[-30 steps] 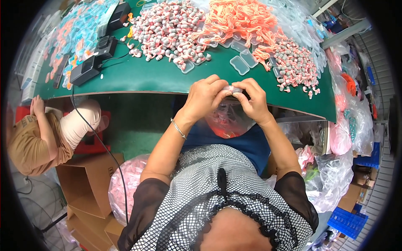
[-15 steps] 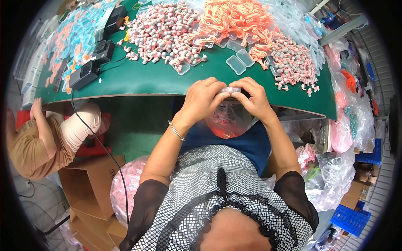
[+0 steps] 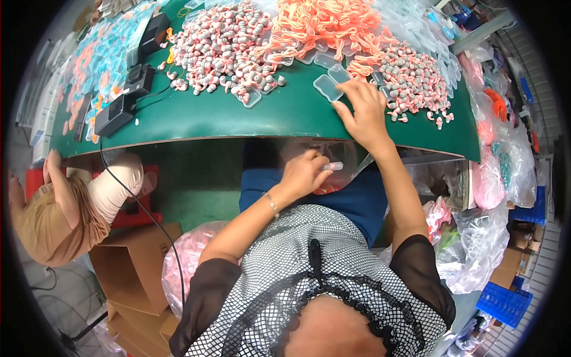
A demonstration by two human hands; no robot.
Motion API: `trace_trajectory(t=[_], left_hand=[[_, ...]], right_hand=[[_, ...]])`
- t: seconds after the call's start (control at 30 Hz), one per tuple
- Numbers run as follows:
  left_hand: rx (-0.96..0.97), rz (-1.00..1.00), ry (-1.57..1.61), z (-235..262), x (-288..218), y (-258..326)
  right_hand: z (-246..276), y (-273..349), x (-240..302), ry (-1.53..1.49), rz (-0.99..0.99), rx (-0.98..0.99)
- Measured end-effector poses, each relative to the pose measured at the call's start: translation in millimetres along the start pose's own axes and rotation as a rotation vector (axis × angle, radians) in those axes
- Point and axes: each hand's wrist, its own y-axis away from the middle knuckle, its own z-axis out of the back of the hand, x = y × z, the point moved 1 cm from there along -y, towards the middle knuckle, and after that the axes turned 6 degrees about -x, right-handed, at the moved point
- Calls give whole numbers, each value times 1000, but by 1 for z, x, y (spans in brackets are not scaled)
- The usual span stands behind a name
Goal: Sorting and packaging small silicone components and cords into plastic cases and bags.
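Note:
My left hand [image 3: 304, 174] is over my lap, its fingers closed round a small clear plastic case [image 3: 335, 166] that sticks out past the fingertips. A clear plastic bag [image 3: 351, 156] with reddish contents lies just behind it. Over the green table [image 3: 196, 123], my right hand [image 3: 367, 113] has its thumb and fingers apart, and nothing shows between them. The fingertips are beside an open clear plastic case [image 3: 327, 88]; whether they touch it I cannot tell. Coiled orange cords [image 3: 333, 24] and a pile of grey-and-pink earplugs [image 3: 223, 44] lie beyond.
A smaller earplug pile [image 3: 413, 77] is on the right. Black boxes [image 3: 114, 114] with a cable stand at the left, near blue and orange pieces [image 3: 95, 53]. Another person [image 3: 56, 208] sits at the left. Cardboard boxes [image 3: 131, 268] and a pink-filled bag [image 3: 193, 247] are below.
My hands were together at the table edge, holding the small case. The left has drawn down over my lap with it; the right has let go and moved up to the open case.

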Motion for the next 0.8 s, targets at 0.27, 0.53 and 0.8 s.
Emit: trace_trajectory(t=[0.27,0.53,0.8], left_hand=[[418,138,-172,-119,87,21],[372,-101,200,16,-15,-29],[-378,-204,-717,122,-3,-120]], right_hand=[[-13,4,3,-123,-1,25],[-8,6,-3,-159,-39,59],[-9,10,-3,-161,-14,-3]])
